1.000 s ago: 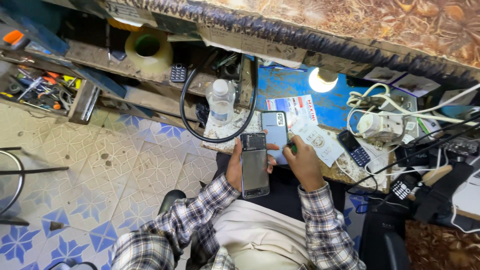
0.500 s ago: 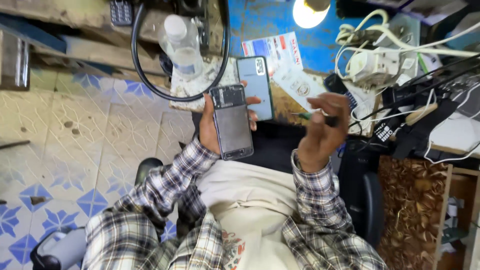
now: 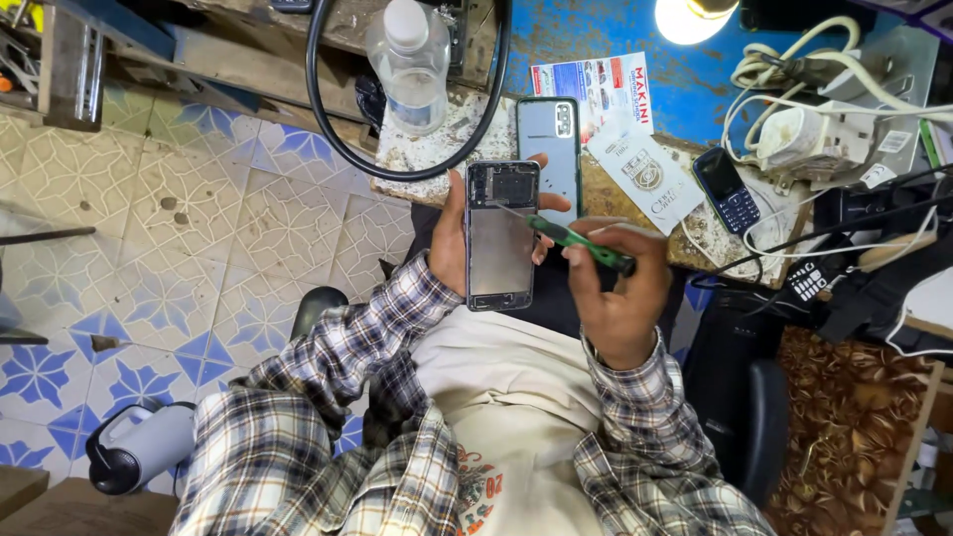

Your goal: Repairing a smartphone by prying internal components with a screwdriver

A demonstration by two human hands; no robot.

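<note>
Left hand (image 3: 452,238): wrapped around the opened phone (image 3: 501,235), thumb along its left edge, fingertips showing past its right edge; holds it upright above the lap, just in front of the workbench edge.
Opened phone: back cover off, grey inner plate and dark upper section exposed; long axis runs away from the body.
Right hand (image 3: 615,288): fingers pinched closed around the handle of a screwdriver (image 3: 571,241); thumb and forefinger near the green part of the handle.
Screwdriver: green and black handle, thin metal shaft slanting up and left; tip lies over the upper part of the opened phone; contact with a screw cannot be told.
Second phone (image 3: 549,144): lies back-up on the workbench (image 3: 556,30), directly behind the held one, partly overlapped by it; camera block near its top right.
Leaflets: one coloured leaflet (image 3: 596,89) beside the second phone, one white card (image 3: 645,177) to its right.
Small keypad phone (image 3: 727,191): dark, lying on the bench right of the white card.
Water bottle (image 3: 409,65): clear plastic, white cap, standing left of the second phone, inside a loop of black cable (image 3: 328,119).
Lamp (image 3: 685,15): lit, at the top edge.
White cables and plugs (image 3: 809,119): tangled at the right of the bench.
Floor (image 3: 149,228): patterned tiles, blue and cream; grey flask (image 3: 139,452) lying at lower left.
Clothing: checked shirt sleeves (image 3: 338,357), pale apron over the lap.
</note>
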